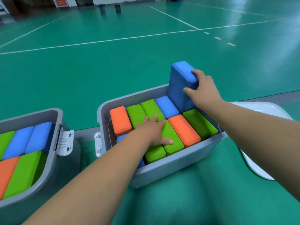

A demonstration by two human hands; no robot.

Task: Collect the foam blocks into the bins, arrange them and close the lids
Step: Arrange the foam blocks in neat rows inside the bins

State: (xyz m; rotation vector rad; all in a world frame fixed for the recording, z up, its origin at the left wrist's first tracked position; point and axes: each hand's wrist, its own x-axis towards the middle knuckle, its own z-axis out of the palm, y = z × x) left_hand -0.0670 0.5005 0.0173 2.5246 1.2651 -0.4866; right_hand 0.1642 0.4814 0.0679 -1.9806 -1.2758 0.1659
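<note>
A: What did the right hand (203, 90) hold?
B: It gripped the upright blue block (180, 82), thumb on the front face, fingers over the top edge; the block stood at the grey bin's (170, 166) far side
A: And the left hand (154, 130)?
B: Flat, fingers straight, pressed on a green block (172, 140) in the same bin, nearer than the right hand. The second bin (48, 159) sat left of it, the white lid (259, 109) right of the right forearm

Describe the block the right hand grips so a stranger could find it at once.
Find the middle grey bin. At its far right corner a blue block rises, gripped by the right hand. It alone stands upright, above the rim.
</note>
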